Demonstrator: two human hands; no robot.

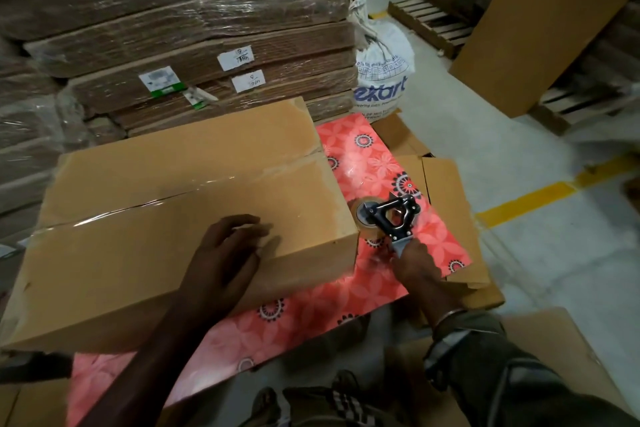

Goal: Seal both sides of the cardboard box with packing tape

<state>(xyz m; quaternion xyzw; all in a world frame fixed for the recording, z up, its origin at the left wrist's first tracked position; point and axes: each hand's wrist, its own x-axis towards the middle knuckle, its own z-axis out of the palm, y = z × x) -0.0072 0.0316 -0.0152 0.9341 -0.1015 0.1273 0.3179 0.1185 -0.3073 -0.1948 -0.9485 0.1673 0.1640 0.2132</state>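
A long brown cardboard box (180, 218) lies on a red flower-patterned desk (346, 295), its long axis running from near left to far right, a strip of clear packing tape (173, 196) along its top seam. The left hand (225, 253) rests flat on the box's near right corner, fingers released. The right hand (417, 265) grasps a black tape dispenser (388, 217) just beside the box's right end.

Left forearm (162, 340) bare, no sleeve. Right wrist carries a thin metal bangle (448, 316); dark rolled sleeve (485, 347) with checked lining at cuff.
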